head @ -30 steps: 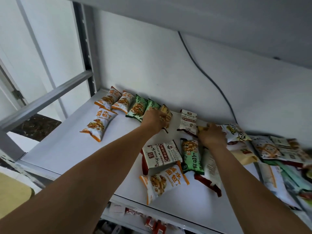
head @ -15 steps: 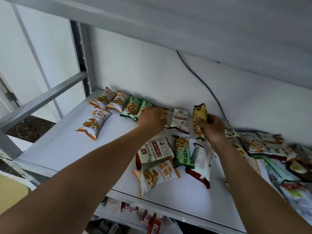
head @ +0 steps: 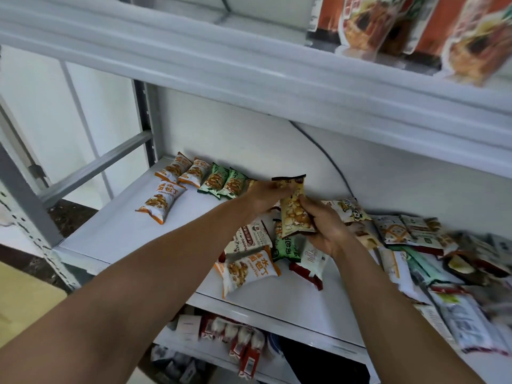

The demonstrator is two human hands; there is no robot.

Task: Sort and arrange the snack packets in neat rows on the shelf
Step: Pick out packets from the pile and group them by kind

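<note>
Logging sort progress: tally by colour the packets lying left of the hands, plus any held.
Orange-and-white packets: 3
Green packets: 2
Yellow packet, gripped by left hand and right hand: 1
Part-hidden packet behind the left hand, colour unclear: 1
Total: 7

shelf point(head: 116, 234): smooth white painted metal | snack packets point(head: 250, 270): shiny plastic, crinkly | yellow packet point(head: 293, 214): glossy plastic | shelf post point(head: 144, 120): grey matt metal
</note>
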